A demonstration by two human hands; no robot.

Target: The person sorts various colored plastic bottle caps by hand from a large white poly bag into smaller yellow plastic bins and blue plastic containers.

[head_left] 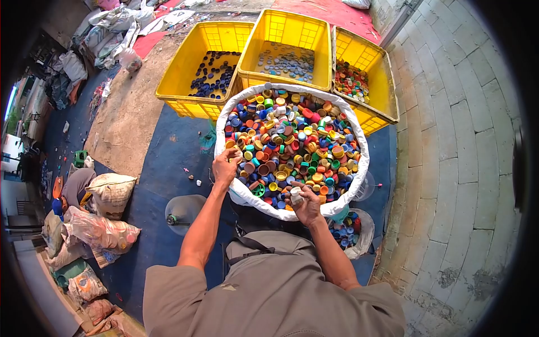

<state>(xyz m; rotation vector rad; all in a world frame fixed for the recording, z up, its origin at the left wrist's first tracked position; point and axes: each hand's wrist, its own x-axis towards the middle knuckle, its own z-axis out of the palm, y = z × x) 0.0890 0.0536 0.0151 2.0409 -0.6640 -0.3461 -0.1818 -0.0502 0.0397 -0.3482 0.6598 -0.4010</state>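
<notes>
Left hand (226, 168) pinches something pale (238, 156), right hand (306, 206) a white cap (296, 194); beyond them, mixed caps (292, 140), then 3 yellow bins (284, 84).

Grey block wall (460, 140) on R; blue floor sheet (163, 163), brown patch (120, 121) L.

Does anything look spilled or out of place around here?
A few small pale bits lie loose on the blue mat, left of the white sack, as if dropped. The grey wall has dark blotchy patches, possibly damp.
</notes>
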